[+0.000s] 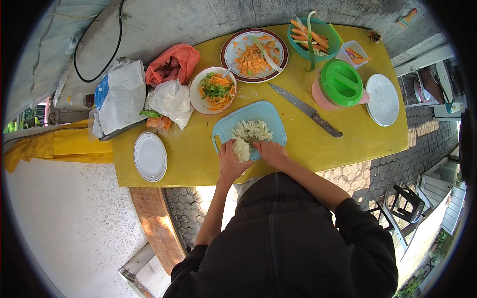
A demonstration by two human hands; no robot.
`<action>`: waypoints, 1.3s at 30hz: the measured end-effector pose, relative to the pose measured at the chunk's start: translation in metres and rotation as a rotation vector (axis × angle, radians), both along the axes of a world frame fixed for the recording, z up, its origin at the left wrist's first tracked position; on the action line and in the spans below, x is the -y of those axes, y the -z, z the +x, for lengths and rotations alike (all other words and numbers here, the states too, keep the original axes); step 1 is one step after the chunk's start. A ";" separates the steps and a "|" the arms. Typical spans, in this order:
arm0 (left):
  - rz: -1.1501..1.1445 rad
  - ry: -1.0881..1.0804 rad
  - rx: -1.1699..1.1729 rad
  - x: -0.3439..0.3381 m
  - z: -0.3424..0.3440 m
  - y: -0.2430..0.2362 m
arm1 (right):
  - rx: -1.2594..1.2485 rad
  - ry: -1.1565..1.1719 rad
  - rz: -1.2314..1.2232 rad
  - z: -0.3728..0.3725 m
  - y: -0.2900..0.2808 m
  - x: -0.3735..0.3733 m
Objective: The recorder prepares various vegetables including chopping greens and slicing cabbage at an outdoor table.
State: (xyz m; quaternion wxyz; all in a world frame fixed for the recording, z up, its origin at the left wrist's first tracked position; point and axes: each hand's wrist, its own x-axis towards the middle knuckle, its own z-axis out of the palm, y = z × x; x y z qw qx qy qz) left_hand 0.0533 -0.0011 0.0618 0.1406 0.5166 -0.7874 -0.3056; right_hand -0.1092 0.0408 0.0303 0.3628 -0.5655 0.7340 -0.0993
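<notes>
A light-blue cutting board (pixel 221 125) lies at the near edge of the yellow table. On it is a heap of pale shredded cabbage (pixel 254 130). Nearer to me, my left hand (pixel 230 161) is closed on a piece of cabbage (pixel 242 150), pressing it to the board. My right hand (pixel 271 153) is closed round the handle of a knife, beside that piece. Little of this knife shows; its blade lies between the piece and the shreds. A larger knife with a brown handle (pixel 325 124) rests on the table, right of the board.
Behind the board stand a bowl of shredded carrot and greens (pixel 193 102), a plate of chopped carrot (pixel 227 48), and a teal bowl of carrots (pixel 334 43). A green-lidded pitcher (pixel 341 82) and white plates (pixel 382 99) are at right. Bags (pixel 171 102) and another plate (pixel 150 156) occupy the left.
</notes>
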 end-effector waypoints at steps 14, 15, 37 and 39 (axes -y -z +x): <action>-0.075 -0.146 0.259 0.002 0.042 -0.019 | 0.011 0.019 0.057 -0.018 -0.002 0.000; -0.078 -0.150 0.256 0.008 0.045 -0.014 | 0.063 -0.004 0.061 -0.015 -0.003 -0.005; -0.176 -0.200 0.018 0.041 -0.024 0.054 | 0.392 0.194 -0.071 -0.028 0.003 -0.018; -0.113 -0.177 -0.021 0.045 -0.023 0.056 | 0.394 0.186 -0.076 -0.028 0.005 -0.020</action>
